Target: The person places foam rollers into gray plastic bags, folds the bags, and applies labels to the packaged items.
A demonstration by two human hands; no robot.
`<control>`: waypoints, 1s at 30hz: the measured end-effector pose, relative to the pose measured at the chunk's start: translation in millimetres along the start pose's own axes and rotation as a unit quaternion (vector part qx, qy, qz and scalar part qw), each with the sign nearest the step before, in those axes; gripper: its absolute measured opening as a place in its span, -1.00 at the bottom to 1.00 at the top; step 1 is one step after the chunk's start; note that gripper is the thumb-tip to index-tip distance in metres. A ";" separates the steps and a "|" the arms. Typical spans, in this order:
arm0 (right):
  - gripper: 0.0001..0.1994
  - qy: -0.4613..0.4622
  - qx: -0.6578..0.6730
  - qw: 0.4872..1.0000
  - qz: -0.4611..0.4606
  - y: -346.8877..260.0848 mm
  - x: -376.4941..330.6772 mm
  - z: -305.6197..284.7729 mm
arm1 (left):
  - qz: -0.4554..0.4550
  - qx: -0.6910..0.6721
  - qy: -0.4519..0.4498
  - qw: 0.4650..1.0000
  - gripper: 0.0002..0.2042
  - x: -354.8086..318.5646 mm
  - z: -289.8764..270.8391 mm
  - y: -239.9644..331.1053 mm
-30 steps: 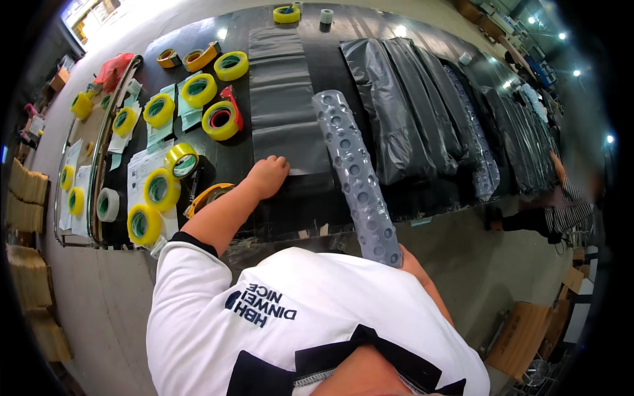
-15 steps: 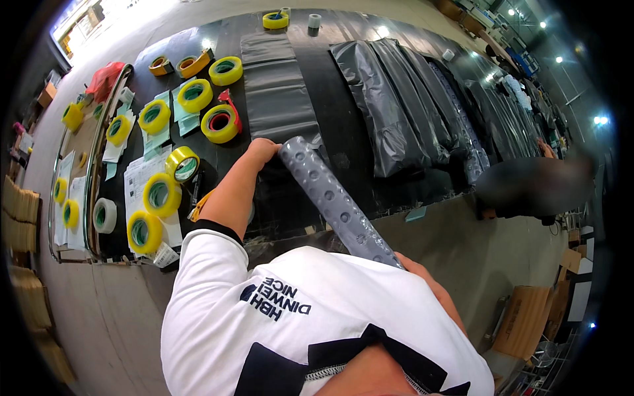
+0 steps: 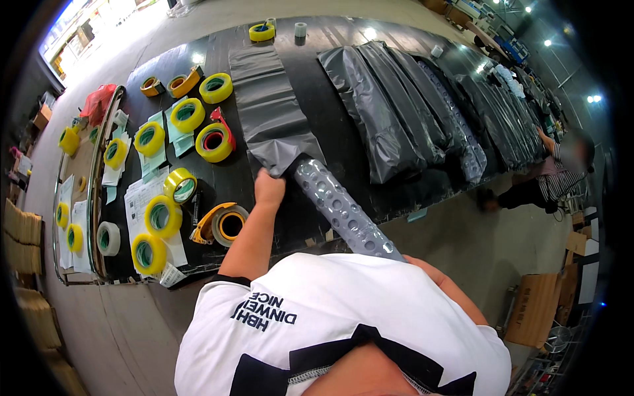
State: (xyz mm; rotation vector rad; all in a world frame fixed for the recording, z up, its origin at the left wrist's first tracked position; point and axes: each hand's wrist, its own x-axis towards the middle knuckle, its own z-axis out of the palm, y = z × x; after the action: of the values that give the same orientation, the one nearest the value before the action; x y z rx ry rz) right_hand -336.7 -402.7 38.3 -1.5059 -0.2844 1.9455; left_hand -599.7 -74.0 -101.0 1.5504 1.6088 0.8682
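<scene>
A long grey plastic bag (image 3: 271, 99) lies flat on the black table (image 3: 330, 218), its near end raised and bunched. My left hand (image 3: 269, 188) is closed on the left corner of that near end. Slanting from the bag's mouth back to my body is a long roll wrapped in shiny, dimpled grey film (image 3: 347, 214); its far tip is at the mouth, partly covered by the bag. My right hand (image 3: 415, 262) grips the roll's near end by my chest; its fingers are mostly hidden by the shirt and the roll.
Several yellow tape rolls (image 3: 164, 216) lie over papers on the left, with an orange tape dispenser (image 3: 214, 221) beside my left forearm. Filled grey bags (image 3: 380, 112) lie in a row on the right. A co-worker (image 3: 561, 162) stands at the table's right side.
The roll's far end has come to the bag's mouth, which is now lifted and bunched around it. My left hand has drawn nearer with the bag's edge, uncovering the orange dispenser.
</scene>
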 end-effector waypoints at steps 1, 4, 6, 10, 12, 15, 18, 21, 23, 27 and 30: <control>-0.30 0.000 -0.014 1.000 -0.016 -3.6 4.4 0.0 | 0.034 0.059 -0.038 0.997 -0.70 -2.9 4.5 -1.8; -0.30 -0.003 -0.046 0.997 -0.062 -8.3 21.2 3.3 | 0.098 0.131 -0.127 0.978 -0.78 -27.5 11.0 24.4; -0.28 -0.008 -0.083 0.991 -0.107 -18.2 30.5 8.3 | 0.138 0.170 -0.202 0.955 -0.78 -45.7 14.1 37.7; -0.23 -0.013 -0.180 0.963 -0.198 -60.2 56.6 27.3 | 0.110 0.141 -0.157 0.971 -0.66 -27.0 20.3 39.6; -0.20 -0.048 -0.152 0.971 -0.179 -65.8 62.5 27.4 | 0.055 0.090 -0.167 0.980 -0.59 11.5 8.4 33.5; -0.16 -0.183 0.003 0.979 -0.084 -67.8 70.5 17.3 | -0.113 -0.217 -0.182 0.952 -0.58 50.7 0.9 25.9; -0.18 -0.218 0.092 0.968 -0.088 -53.0 69.8 16.6 | -0.004 -0.227 -0.405 0.886 -0.67 41.0 -0.7 30.5; -0.18 -0.126 0.048 0.983 -0.125 -53.6 50.9 17.2 | 0.121 0.081 -0.542 0.828 -0.64 -16.8 0.9 45.8; -0.16 -0.067 -0.017 0.984 -0.161 -55.2 49.4 15.4 | 0.164 0.156 -0.542 0.809 -0.59 -67.2 0.9 54.8; 0.02 0.050 -0.181 0.931 -0.313 -65.8 70.8 21.8 | 0.139 0.098 -0.481 0.860 -0.59 -93.3 -10.5 82.0; 0.10 0.220 -0.301 0.886 -0.276 -100.7 122.2 60.1 | 0.151 0.120 -0.350 0.917 -0.66 -63.3 -9.6 90.8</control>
State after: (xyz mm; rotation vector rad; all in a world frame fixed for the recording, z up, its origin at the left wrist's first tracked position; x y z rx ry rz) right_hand -371.4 -238.5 15.7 -1.9239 -1.0560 1.0609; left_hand -561.2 -132.9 -14.9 2.0191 0.9866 0.1960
